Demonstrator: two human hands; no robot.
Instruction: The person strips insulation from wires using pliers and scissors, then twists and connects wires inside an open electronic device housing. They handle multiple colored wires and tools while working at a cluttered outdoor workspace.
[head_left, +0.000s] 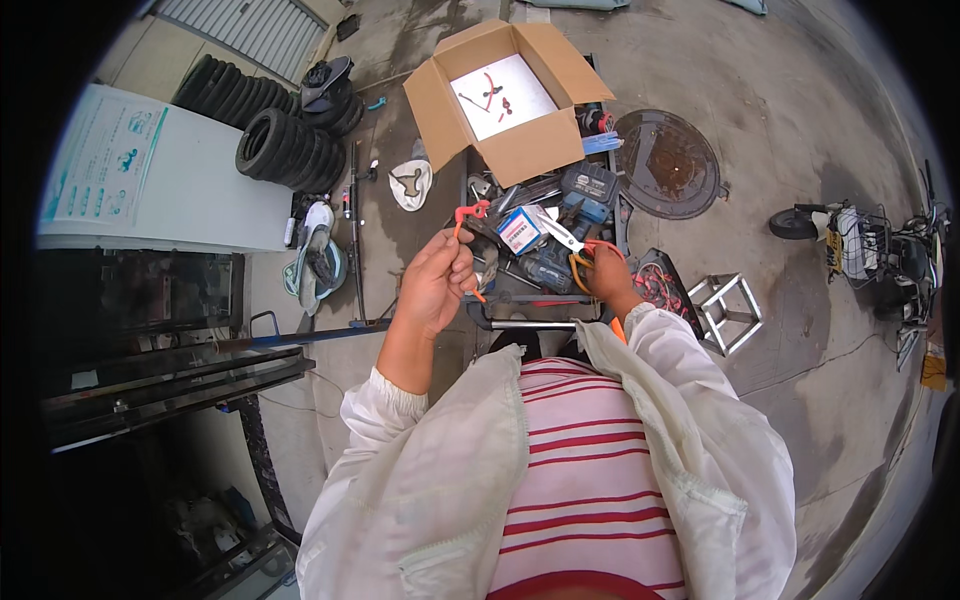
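A short orange cable with a red end is pinched in the left hand near the scissors gripped by the right hand, above jumbled tools, an open cardboard box beyond.

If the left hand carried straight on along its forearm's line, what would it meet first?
Probably the open cardboard box, with the red piece in the left hand leading; depth is unclear, so it might pass above.
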